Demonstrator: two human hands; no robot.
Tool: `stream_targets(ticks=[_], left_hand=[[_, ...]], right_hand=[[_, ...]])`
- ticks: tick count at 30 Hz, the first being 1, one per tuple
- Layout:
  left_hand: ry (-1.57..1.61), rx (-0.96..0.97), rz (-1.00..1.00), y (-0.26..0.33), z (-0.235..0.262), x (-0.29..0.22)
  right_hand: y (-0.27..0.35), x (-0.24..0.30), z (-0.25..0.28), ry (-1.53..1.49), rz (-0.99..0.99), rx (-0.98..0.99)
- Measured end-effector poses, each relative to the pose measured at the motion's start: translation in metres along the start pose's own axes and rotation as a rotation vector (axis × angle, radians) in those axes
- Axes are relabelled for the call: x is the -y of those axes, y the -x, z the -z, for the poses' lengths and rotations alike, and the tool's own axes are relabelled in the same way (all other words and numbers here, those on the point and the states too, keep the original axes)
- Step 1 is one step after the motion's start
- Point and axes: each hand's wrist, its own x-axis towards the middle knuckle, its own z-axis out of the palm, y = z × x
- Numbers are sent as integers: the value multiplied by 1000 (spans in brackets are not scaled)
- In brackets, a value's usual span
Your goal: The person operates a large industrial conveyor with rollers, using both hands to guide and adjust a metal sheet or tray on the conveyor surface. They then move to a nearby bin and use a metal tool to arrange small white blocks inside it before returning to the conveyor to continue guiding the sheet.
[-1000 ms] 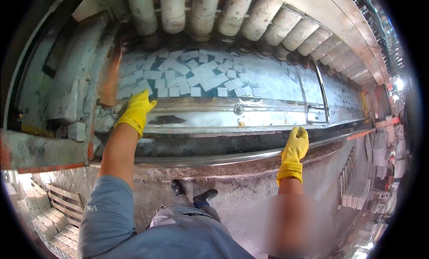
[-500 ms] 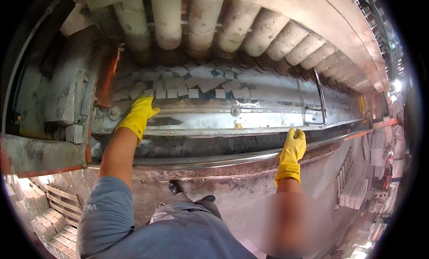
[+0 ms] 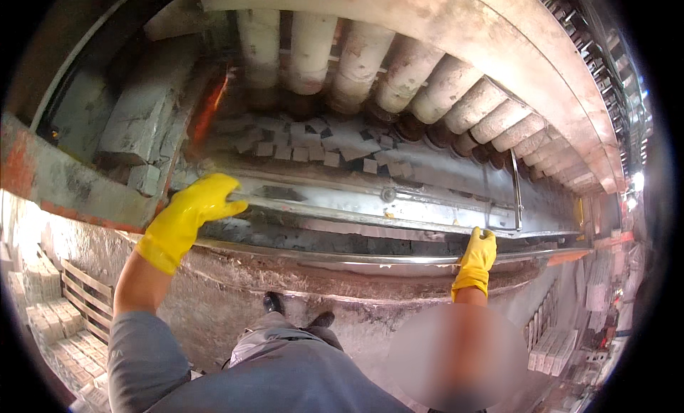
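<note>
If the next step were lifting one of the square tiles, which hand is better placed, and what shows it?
Probably the left hand: it is open and nearer the tiles. The right hand is curled by the rail, farther from them.

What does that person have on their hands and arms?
The left glove and right glove are bright yellow and rubbery-looking, reaching past the wrists. The left forearm is bare below a grey-blue short sleeve with a faint pale marking. Blurring hides much of the right forearm.
</note>
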Motion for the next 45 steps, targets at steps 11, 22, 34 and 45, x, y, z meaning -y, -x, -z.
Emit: stream_targets(ticks=[11, 22, 34, 45], left_hand=[[38, -649, 459, 70, -33, -15], [-5, -581, 760, 60, -15, -14], [-17, -690, 795, 52, -13, -1], [-31, -714, 839, 45, -9, 12]], right_hand=[[-57, -24, 10, -257, -11, 131], [-83, -33, 41, -63, 98, 142], [-91, -34, 38, 205, 277, 44], [-100, -27, 27, 136, 315, 113]])
